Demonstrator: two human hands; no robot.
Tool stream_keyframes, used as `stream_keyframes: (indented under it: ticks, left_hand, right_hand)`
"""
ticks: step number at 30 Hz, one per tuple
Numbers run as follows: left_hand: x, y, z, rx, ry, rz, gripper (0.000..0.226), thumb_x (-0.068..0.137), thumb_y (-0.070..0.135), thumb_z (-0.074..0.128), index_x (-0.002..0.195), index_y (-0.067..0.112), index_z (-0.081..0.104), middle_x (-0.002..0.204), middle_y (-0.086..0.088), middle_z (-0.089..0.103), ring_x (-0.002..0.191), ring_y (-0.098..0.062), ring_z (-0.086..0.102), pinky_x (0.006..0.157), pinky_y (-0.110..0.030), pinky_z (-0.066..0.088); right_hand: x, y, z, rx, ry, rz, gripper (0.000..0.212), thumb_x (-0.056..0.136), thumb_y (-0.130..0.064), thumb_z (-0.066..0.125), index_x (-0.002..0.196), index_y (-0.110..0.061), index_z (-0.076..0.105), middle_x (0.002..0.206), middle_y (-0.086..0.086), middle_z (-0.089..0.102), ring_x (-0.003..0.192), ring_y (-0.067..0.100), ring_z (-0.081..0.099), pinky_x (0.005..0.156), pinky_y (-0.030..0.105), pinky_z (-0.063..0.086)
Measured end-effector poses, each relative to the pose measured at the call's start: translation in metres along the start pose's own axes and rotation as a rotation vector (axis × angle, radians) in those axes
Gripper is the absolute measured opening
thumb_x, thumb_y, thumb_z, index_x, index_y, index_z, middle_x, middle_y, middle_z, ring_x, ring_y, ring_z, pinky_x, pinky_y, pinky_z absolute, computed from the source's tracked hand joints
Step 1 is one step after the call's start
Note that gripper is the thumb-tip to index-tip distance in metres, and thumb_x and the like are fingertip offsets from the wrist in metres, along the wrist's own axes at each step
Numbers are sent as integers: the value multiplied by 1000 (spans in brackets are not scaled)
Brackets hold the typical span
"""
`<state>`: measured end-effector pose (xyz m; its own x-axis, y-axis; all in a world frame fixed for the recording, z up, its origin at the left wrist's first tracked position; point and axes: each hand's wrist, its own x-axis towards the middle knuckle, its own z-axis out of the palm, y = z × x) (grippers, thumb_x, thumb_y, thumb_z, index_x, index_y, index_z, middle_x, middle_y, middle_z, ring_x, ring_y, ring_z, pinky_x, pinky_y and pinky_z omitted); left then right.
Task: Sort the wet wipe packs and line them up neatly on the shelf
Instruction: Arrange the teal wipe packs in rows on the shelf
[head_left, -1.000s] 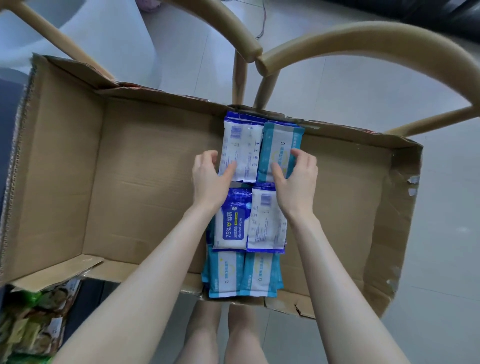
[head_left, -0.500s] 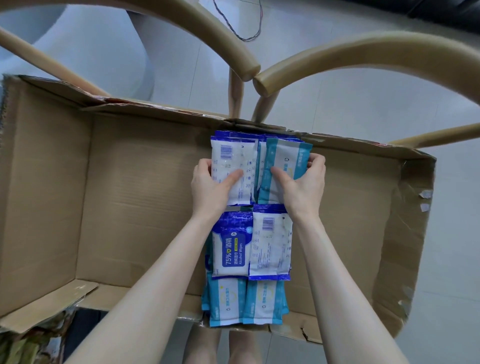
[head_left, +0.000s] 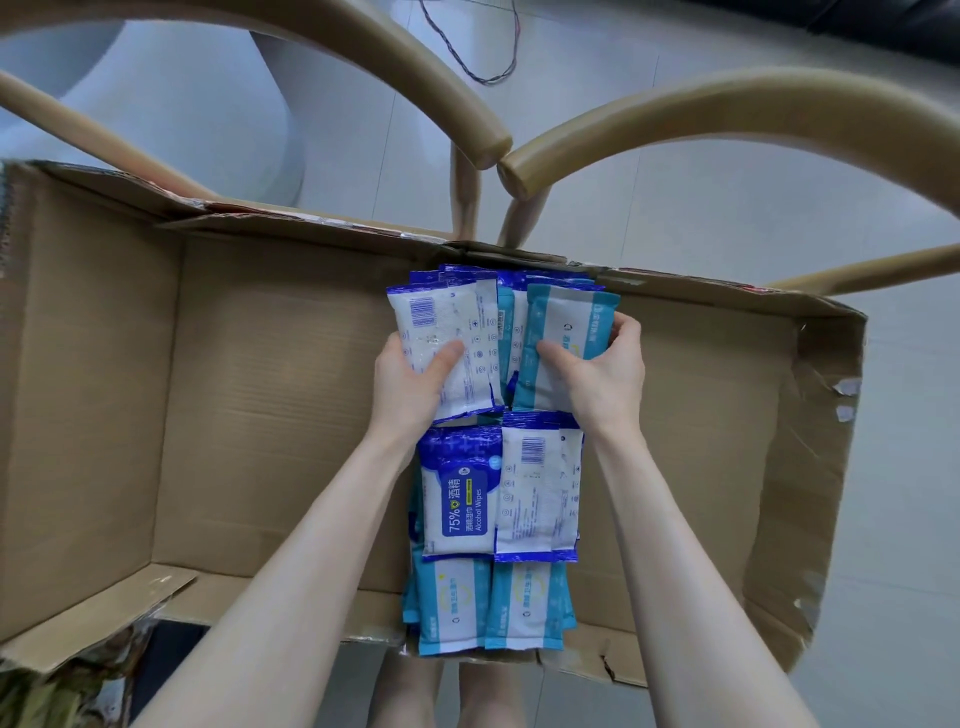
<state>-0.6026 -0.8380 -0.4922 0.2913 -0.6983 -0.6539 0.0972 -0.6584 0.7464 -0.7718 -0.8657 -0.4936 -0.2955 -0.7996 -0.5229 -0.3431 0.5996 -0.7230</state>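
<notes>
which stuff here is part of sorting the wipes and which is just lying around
Job in hand:
left hand holding a blue-edged pack
right hand holding a teal pack
middle-row blue packs
near-row teal packs
cardboard box

Lying about:
wooden chairs
floor cable

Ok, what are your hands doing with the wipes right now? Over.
Left hand grips the white pack, right hand grips the teal pack. Both at the far end of the box. Nothing in the way.
</notes>
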Motion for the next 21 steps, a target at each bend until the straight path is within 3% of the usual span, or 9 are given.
stream_keyframes:
  ticks: [4, 7, 9, 16, 19, 21]
  left_hand:
    - [-1, 1, -1, -24, -10, 10, 32, 88, 16, 65, 115, 13, 49, 101, 9, 63, 81, 3, 66, 59, -12, 51]
    - [-2, 3, -1, -33, -23, 23, 33, 88, 17, 65, 115, 15, 47, 103, 10, 63, 84, 2, 66, 61, -13, 52]
    - [-3, 5, -1, -45, -28, 24, 33, 88, 16, 65, 115, 15, 47, 105, 8, 63, 85, 1, 66, 63, -14, 53]
    - [-7, 8, -6, -91, -22, 3, 30, 87, 17, 65, 114, 14, 52, 105, 5, 67, 86, -5, 69, 63, -17, 54]
    - [-7, 9, -8, -123, -28, -31, 32, 88, 18, 64, 118, 13, 51, 109, 2, 66, 89, -8, 69, 64, -19, 55]
    - [-7, 11, -6, -123, -11, -27, 34, 88, 18, 64, 119, 13, 49, 111, 1, 66, 91, -9, 68, 65, -20, 56]
  right_hand:
    - [1, -4, 2, -61, -40, -18, 42, 71, -34, 75, 96, -33, 41, 107, 0, 56, 101, 17, 57, 85, 42, 52]
    - [-4, -8, -1, 6, -83, -53, 25, 83, -23, 62, 98, -28, 42, 90, -9, 59, 83, -1, 58, 71, 20, 48]
    - [-5, -8, -3, 38, -116, -62, 17, 90, -15, 52, 102, -23, 42, 82, -12, 58, 69, -6, 54, 60, 14, 43]
    - [-7, -12, 1, 85, -115, -61, 43, 79, -17, 74, 112, -19, 47, 99, -11, 58, 94, 5, 59, 70, 18, 52]
    - [-6, -8, 3, 115, -98, -18, 35, 79, -28, 73, 105, -24, 50, 111, -2, 57, 101, 12, 59, 80, 31, 54]
    - [-5, -7, 1, 96, -66, -27, 23, 87, -27, 64, 103, -21, 49, 113, -2, 47, 102, 10, 54, 80, 25, 52]
